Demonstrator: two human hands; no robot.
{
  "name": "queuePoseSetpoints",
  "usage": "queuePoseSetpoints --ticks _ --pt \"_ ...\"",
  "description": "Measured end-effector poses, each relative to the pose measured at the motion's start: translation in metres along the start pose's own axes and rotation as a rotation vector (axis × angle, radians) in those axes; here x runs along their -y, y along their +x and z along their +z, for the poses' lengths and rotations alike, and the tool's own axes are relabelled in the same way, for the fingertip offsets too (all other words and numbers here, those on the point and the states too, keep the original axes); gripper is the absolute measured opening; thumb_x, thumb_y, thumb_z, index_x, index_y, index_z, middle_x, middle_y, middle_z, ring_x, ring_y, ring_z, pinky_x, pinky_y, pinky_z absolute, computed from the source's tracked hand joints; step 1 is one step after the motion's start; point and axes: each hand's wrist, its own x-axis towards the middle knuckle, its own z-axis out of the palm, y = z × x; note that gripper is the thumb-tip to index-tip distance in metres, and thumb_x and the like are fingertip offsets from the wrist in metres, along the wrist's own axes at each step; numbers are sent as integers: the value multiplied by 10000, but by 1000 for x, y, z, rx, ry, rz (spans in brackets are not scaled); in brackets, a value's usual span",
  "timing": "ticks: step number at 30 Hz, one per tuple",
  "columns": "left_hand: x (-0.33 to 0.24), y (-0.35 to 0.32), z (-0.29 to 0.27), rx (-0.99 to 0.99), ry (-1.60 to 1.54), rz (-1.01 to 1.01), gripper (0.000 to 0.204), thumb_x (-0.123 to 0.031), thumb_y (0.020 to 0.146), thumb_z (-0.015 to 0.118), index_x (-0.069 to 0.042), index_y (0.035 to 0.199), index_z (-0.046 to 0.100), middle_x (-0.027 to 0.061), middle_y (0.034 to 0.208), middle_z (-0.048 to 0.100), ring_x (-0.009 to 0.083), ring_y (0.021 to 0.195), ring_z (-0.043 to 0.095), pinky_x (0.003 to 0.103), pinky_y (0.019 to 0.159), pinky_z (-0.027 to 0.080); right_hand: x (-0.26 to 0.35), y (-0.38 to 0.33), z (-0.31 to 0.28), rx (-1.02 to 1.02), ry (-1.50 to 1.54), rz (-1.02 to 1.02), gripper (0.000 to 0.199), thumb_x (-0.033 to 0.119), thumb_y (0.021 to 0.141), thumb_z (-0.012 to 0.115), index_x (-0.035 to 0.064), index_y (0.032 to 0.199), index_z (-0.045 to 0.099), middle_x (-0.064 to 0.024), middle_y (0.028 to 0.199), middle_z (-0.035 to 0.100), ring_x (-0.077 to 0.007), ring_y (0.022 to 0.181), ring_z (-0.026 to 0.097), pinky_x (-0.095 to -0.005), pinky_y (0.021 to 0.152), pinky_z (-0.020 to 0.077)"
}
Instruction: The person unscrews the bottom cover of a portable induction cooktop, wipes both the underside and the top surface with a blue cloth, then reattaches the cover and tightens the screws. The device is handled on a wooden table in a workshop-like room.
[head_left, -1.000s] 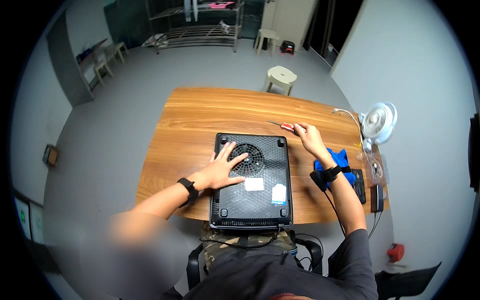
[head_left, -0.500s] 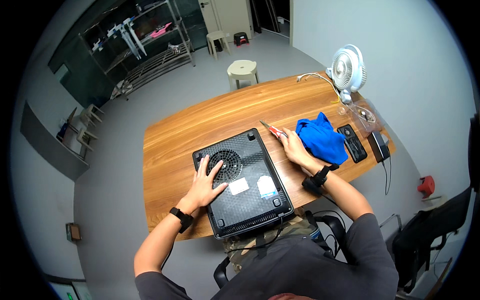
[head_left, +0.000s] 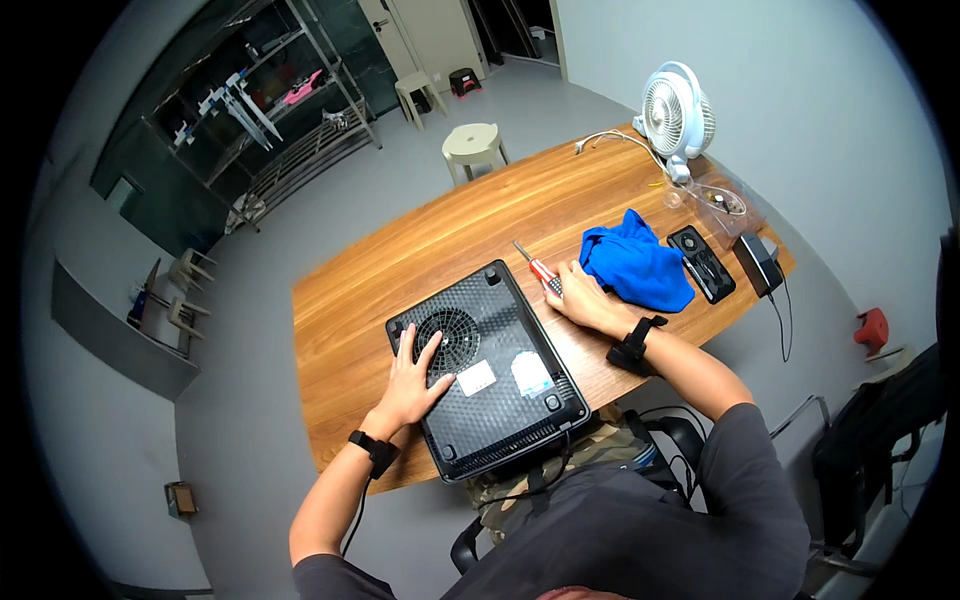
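A black flat appliance (head_left: 500, 385) lies upside down on the wooden table (head_left: 420, 260), its round fan grille and two white labels facing up. My left hand (head_left: 412, 375) rests flat on it beside the grille, fingers spread. My right hand (head_left: 585, 298) lies at the appliance's right edge, fingers closed around a screwdriver (head_left: 534, 264) with a red and black handle; its thin shaft points away from me across the table.
A crumpled blue cloth (head_left: 636, 264) lies right of my right hand. Beyond it are a black case (head_left: 701, 263), a small black box (head_left: 761, 262) with a cable, a clear tray (head_left: 722, 200) and a white fan (head_left: 677, 112). A beige stool (head_left: 474, 148) stands behind the table.
The view has swung, so the table now sits tilted in the picture. My hands stay on the appliance and the screwdriver much as before.
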Motion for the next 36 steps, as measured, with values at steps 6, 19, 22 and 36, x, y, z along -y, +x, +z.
queuePoseSetpoints --ticks 6,19,22,36 --pt "-3 5 0 1 0 17 807 -450 946 700 -215 1621 327 311 1687 70 522 1552 121 584 1243 214 -5 0 1 3 -74 24 445 340 934 670 -32 1120 511 -335 1080 596 -530 916 635 -598 813 528" --pt "-14 -1 -2 37 60 -80 805 -404 959 689 -203 1634 299 285 1703 37 498 1568 87 648 1220 159 0 -10 -80 -142 -151 -130 445 323 905 751 17 1205 629 -208 1211 577 -419 1056 630 -480 861 542" --pt "-33 -9 -5 -12 74 -9 781 -394 967 670 -180 1627 310 261 1708 56 468 1578 72 644 1228 117 -22 -19 -106 -169 -411 -173 552 366 878 766 84 1330 621 -203 1369 540 -401 1277 507 -533 1006 457" --pt "-52 -6 13 -27 160 21 743 -399 942 667 -176 1594 390 199 1704 192 418 1576 150 675 1204 163 -76 -24 -91 -100 -291 -100 623 223 777 816 164 1356 592 -177 1272 569 -400 1213 543 -554 959 487"
